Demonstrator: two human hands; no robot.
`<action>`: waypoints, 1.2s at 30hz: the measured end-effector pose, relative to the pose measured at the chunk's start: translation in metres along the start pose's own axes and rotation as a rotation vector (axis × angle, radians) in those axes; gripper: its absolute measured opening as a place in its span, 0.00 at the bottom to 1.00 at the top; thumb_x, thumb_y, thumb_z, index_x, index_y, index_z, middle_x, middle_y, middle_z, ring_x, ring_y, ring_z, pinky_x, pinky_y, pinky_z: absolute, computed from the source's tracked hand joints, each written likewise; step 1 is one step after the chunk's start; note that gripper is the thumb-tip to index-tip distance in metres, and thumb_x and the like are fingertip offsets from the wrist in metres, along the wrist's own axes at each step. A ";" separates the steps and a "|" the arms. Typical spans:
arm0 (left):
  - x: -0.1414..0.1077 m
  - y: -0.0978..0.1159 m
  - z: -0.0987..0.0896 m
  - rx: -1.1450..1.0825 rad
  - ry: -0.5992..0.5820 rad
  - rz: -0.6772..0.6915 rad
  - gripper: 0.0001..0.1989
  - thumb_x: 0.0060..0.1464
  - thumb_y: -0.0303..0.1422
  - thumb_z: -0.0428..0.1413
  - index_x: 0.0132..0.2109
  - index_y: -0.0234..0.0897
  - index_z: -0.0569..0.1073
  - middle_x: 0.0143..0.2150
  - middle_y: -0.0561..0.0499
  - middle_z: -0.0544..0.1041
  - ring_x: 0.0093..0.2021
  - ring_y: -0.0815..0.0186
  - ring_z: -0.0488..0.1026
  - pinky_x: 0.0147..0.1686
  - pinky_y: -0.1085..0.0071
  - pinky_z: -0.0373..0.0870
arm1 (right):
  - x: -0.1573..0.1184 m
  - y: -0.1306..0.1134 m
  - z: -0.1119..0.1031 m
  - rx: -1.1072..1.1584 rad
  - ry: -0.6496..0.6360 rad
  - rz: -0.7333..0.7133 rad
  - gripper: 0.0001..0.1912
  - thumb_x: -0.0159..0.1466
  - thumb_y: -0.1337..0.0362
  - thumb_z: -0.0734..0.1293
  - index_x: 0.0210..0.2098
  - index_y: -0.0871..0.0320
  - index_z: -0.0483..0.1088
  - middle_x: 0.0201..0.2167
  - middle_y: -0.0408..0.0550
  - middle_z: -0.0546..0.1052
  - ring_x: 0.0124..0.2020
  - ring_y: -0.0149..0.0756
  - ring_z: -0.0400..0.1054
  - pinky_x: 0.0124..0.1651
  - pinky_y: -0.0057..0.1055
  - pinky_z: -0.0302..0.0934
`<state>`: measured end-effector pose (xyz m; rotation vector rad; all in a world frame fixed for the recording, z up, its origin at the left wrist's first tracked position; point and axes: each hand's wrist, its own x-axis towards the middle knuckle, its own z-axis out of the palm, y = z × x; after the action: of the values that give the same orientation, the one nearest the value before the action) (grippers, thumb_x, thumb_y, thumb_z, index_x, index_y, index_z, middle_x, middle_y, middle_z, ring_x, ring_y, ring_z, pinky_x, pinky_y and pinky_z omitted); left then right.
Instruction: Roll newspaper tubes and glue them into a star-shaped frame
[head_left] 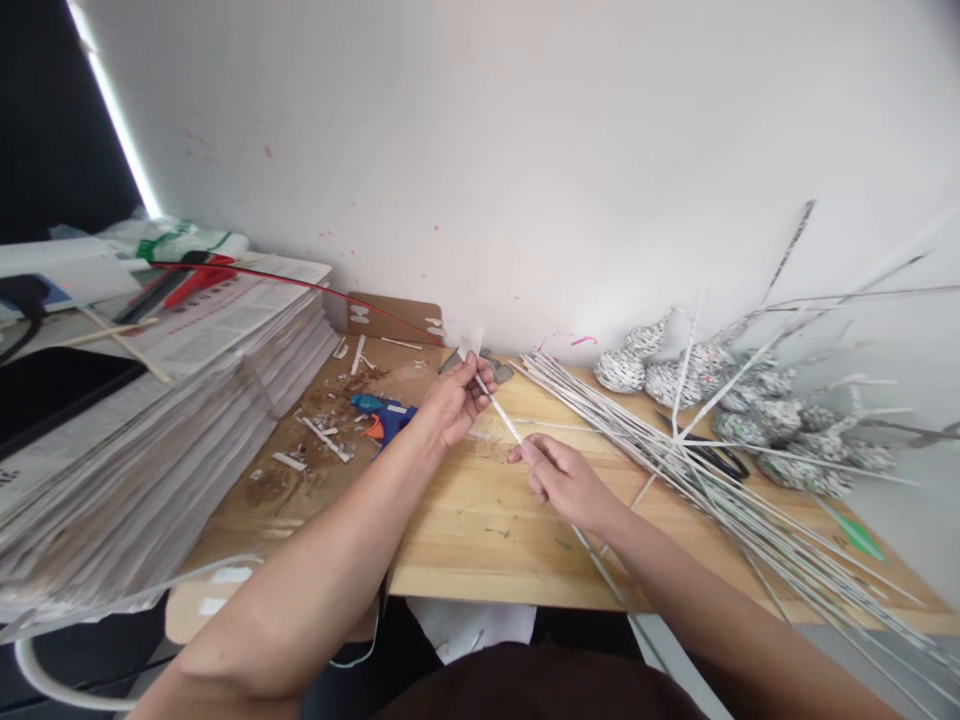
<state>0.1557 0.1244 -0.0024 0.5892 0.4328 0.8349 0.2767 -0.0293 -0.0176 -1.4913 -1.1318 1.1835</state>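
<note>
A thin rolled paper stick (504,415) runs slantwise between my hands above the wooden table. My left hand (459,398) is closed around its upper end, where a pale, blurred flap shows past the fingertips. Lower down and to the right, my right hand (559,475) pinches the same stick between thumb and fingers. A long thin strip continues below that hand toward the table's front edge; whether it is the same stick I cannot tell. Beside my left forearm lies a blue glue gun (391,420) with an orange trigger.
A bundle of paper sticks (600,410) lies on the right, with a star of joined sticks (679,440) and black-handled scissors (720,458). Woven paper shapes (772,420) line the wall. At left stands a tall newspaper stack (247,400); paper scraps (326,438) litter the cardboard.
</note>
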 end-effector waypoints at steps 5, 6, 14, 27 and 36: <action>-0.001 0.004 0.000 -0.050 -0.050 -0.021 0.11 0.57 0.35 0.57 0.31 0.33 0.68 0.22 0.55 0.67 0.21 0.75 0.68 0.14 0.84 0.59 | 0.000 -0.002 0.004 0.281 -0.191 0.149 0.20 0.64 0.45 0.58 0.29 0.55 0.62 0.11 0.33 0.51 0.14 0.28 0.49 0.20 0.27 0.48; 0.000 0.005 0.000 -0.051 -0.052 -0.022 0.11 0.57 0.35 0.57 0.31 0.33 0.68 0.22 0.55 0.67 0.20 0.76 0.67 0.13 0.85 0.57 | 0.000 -0.002 0.005 0.329 -0.241 0.183 0.21 0.64 0.44 0.57 0.30 0.55 0.62 0.11 0.32 0.50 0.13 0.28 0.48 0.20 0.27 0.47; 0.002 0.004 -0.003 -0.008 -0.014 0.021 0.11 0.57 0.36 0.57 0.31 0.34 0.67 0.21 0.56 0.66 0.20 0.76 0.66 0.14 0.84 0.56 | -0.015 0.003 0.002 -0.198 0.097 -0.120 0.17 0.62 0.48 0.64 0.32 0.56 0.68 0.18 0.38 0.61 0.20 0.28 0.54 0.25 0.26 0.49; -0.001 0.006 0.000 -0.009 -0.025 -0.013 0.10 0.59 0.36 0.55 0.31 0.35 0.67 0.21 0.57 0.65 0.20 0.75 0.66 0.13 0.83 0.56 | -0.002 -0.005 0.007 -0.099 0.021 -0.082 0.16 0.64 0.49 0.61 0.30 0.56 0.65 0.17 0.38 0.60 0.20 0.29 0.55 0.26 0.27 0.51; 0.002 0.011 -0.001 -0.001 0.104 0.037 0.13 0.63 0.35 0.49 0.31 0.34 0.66 0.19 0.57 0.64 0.17 0.76 0.65 0.12 0.83 0.52 | -0.024 -0.002 0.000 -0.302 0.086 -0.036 0.22 0.64 0.44 0.59 0.34 0.57 0.69 0.20 0.41 0.66 0.22 0.30 0.60 0.28 0.28 0.54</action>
<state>0.1500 0.1319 0.0043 0.5564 0.5173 0.9040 0.2736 -0.0528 -0.0115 -1.7225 -1.3161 0.9438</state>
